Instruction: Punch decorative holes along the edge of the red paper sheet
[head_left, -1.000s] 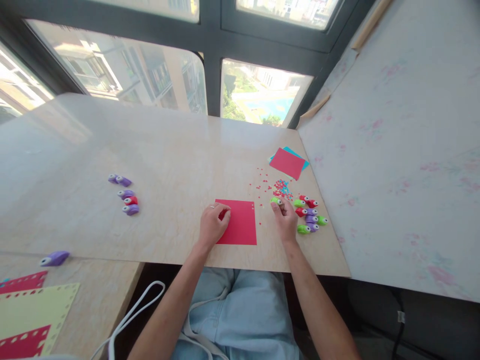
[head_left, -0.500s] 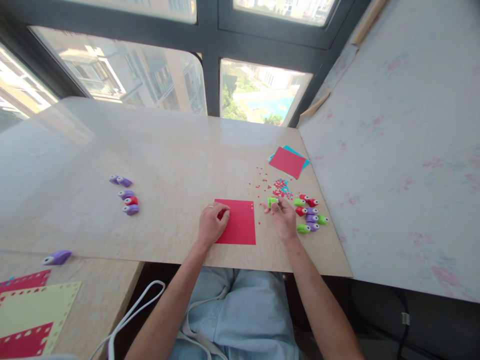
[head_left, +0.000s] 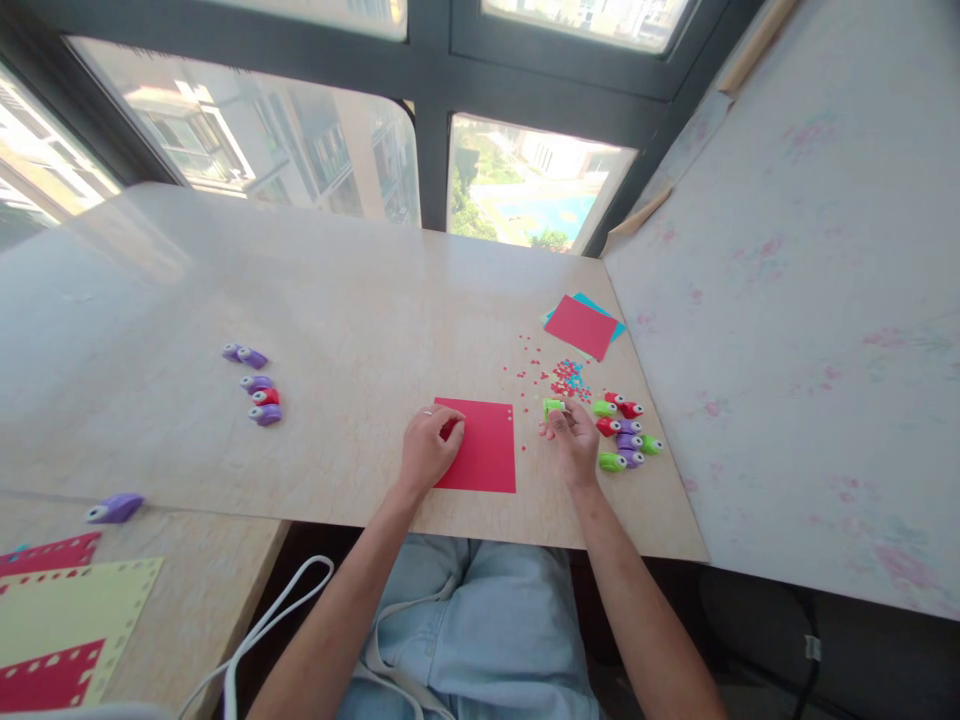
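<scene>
Here, in the head view — the only one supplied — the following was recorded.

Red paper square (head_left: 480, 447): laid flat on the marble tabletop (head_left: 352, 300) near its front edge, directly before the person. It was pinned at its left margin by the left hand (head_left: 427, 450), whose fingers were curled down onto the sheet; this was judged a steadying hold, so that the sheet would not slide. The paper was seen as plain, matte and uncreased, with a few tiny holes at its upper right corner.

Green punch (head_left: 553, 406): pinched between the fingertips of the right hand (head_left: 574, 440), just beside the sheet's upper right corner and apart from it. It was a small rounded piece with a pale end; whether it was lifted clear of the table could not be told.

Cluster of small punches (head_left: 626, 432) — green, red and purple — was set just right of the right hand, judged kept within easy reach. Confetti scraps (head_left: 562, 375), red and blue, were scattered behind it.

Red and blue sheets (head_left: 581, 325): stacked farther back by the table's right edge.

Second group of punches (head_left: 256, 385), mostly purple, was placed well apart on the left. One lone purple punch (head_left: 114, 507) and punched-edge papers (head_left: 60, 625) were noted on the lower surface at far left.
</scene>
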